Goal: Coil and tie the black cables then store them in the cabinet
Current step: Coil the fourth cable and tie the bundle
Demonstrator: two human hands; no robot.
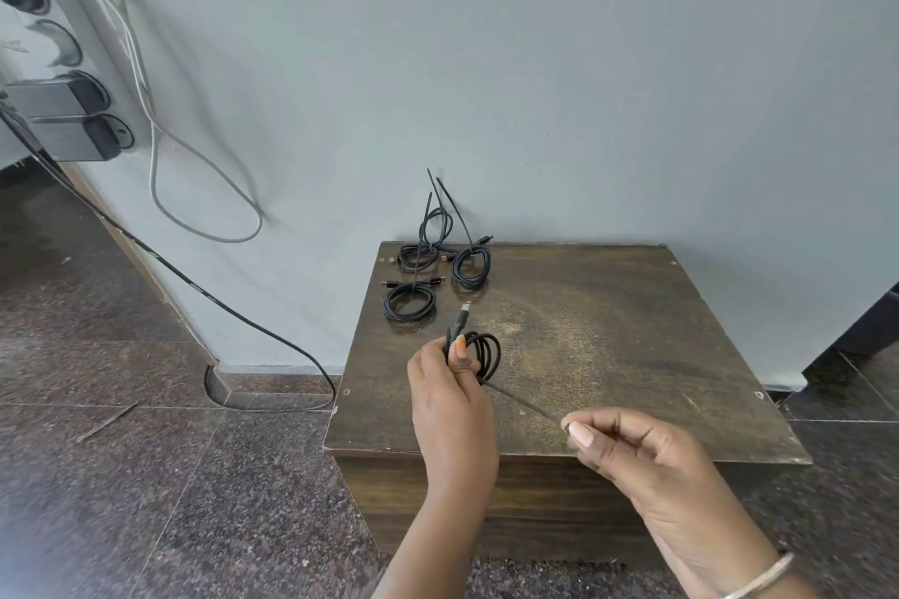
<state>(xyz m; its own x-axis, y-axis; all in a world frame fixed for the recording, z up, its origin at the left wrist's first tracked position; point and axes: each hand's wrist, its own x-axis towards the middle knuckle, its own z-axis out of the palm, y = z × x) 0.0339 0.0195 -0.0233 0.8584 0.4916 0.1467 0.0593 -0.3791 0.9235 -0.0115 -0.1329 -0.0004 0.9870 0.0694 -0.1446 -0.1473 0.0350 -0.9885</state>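
three tied black coils (438,270) sit at the far left corner of the wooden cabinet top (608,331), their tie tails sticking up against the wall. your left hand (450,384) curls around a fourth black coil (486,353) held above the top. your right hand (647,457) pinches the tail of the cable tie (523,401) between thumb and forefinger, stretched taut from the coil.

Three coiled black cables (428,275), each cinched with a black tie whose tail sticks up, lie at the far left of the wooden cabinet top (608,331). A fourth coil (486,353) sits nearer, upright, tie tail (523,401) stretched right.
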